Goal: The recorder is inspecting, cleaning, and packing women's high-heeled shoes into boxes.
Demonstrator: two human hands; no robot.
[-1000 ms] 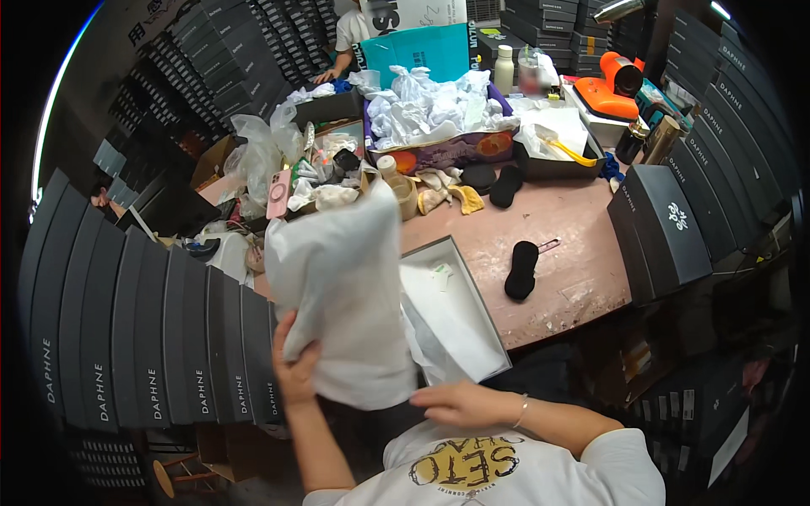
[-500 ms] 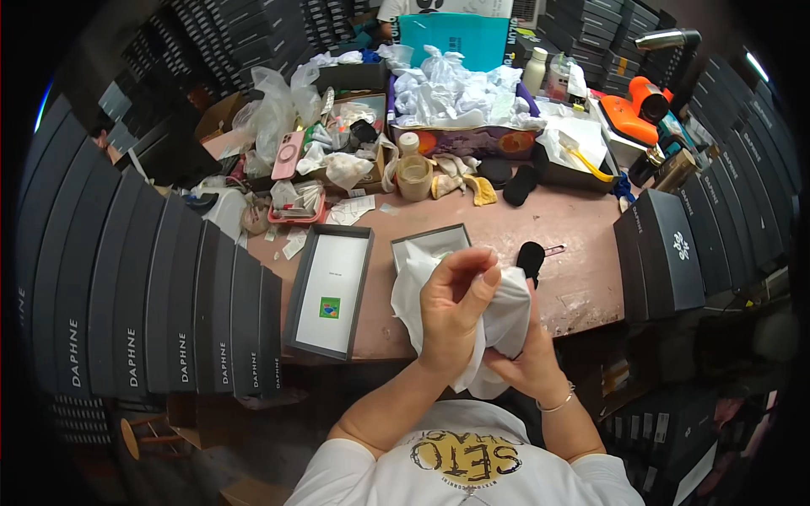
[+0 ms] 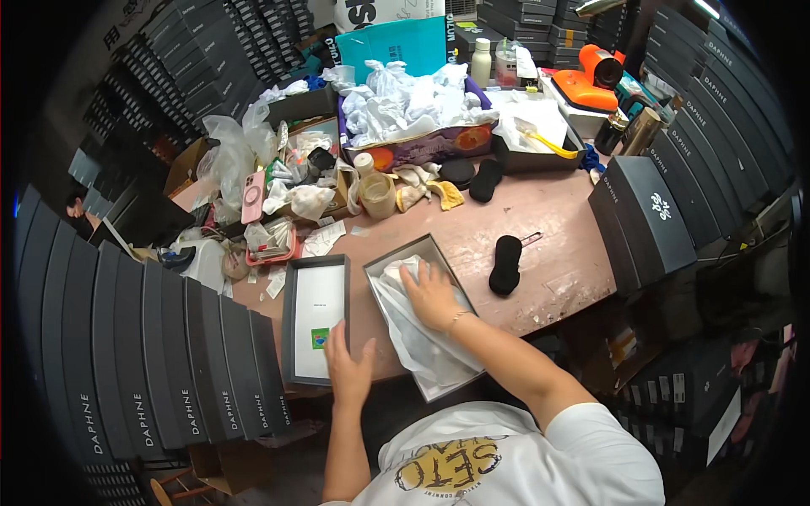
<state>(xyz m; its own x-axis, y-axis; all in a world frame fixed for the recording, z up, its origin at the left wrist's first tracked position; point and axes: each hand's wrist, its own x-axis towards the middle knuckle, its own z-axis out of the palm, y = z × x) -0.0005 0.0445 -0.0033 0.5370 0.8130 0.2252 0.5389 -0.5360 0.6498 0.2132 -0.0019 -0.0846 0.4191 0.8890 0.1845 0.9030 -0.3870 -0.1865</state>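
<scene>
A grey shoebox base (image 3: 435,247) lies tilted on the pink table in front of me, with white tissue paper (image 3: 413,333) bundled inside it. What the paper wraps, if anything, is hidden. My right hand (image 3: 432,297) presses on the paper near the far end of the box, fingers spread. To its left rests a grey box lid (image 3: 294,325), its white inside up, with a small green square sticker (image 3: 320,338) in it. My left hand (image 3: 349,364) hovers at the lid's near right edge, thumb and fingers apart, holding nothing.
Grey shoeboxes (image 3: 160,337) stand in a row at my left, and more shoeboxes (image 3: 645,219) at my right. A black pad (image 3: 505,266) lies right of the open box. Behind are a jar (image 3: 377,196), a carton of crumpled paper (image 3: 413,110) and an orange device (image 3: 582,88).
The white tissue paper, held up in both hands before, now lies in the box. My right hand has moved onto it, and my left has let go and shifted left toward the lid.
</scene>
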